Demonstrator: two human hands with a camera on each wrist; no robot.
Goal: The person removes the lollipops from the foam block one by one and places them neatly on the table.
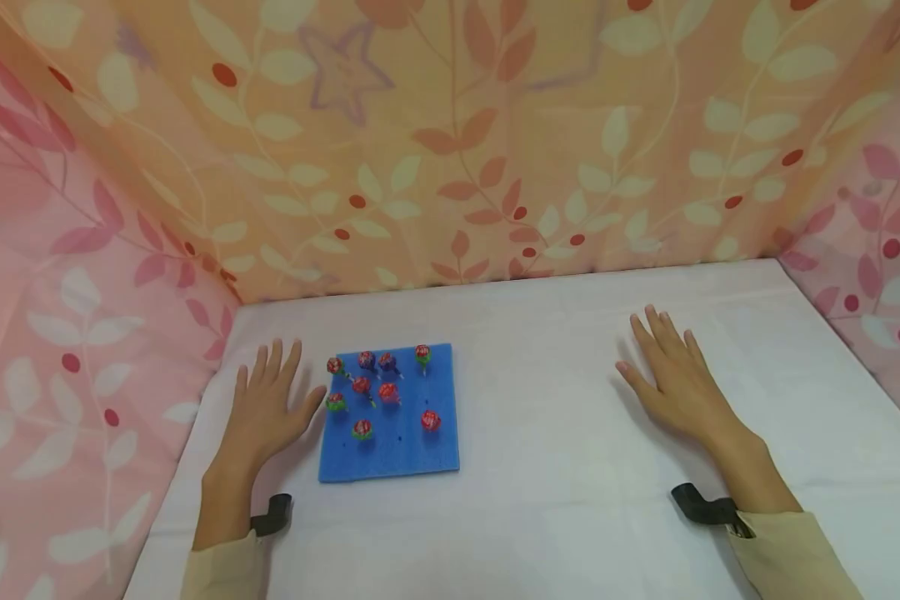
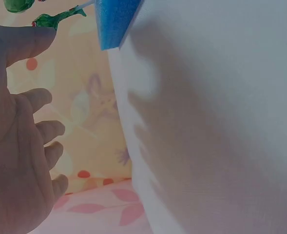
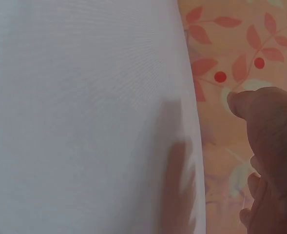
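A blue foam board [image 1: 412,454] lies left of the middle of the white table, with several lollipops stuck upright or leaning in it, among them a red one [image 1: 431,421] and a green-and-red one [image 1: 362,429]. My left hand [image 1: 266,412] hovers just left of the board, palm down, fingers spread and straight, holding nothing. Its thumb points toward the board's left edge, beside a green lollipop [image 1: 336,402]. In the left wrist view the blue board edge [image 2: 115,24] shows past the thumb. Far to the right, my right hand [image 1: 673,383] is over the table, fingers extended, also holding nothing.
The white tablecloth [image 1: 540,433] reaches to a peach leaf-patterned curtain [image 1: 450,167] at the back. Pink patterned curtains stand along the left [image 1: 82,350] and right [image 1: 877,208] sides. A black wrist mount [image 1: 273,515] sits on the left arm, and another black mount [image 1: 701,506] on the right.
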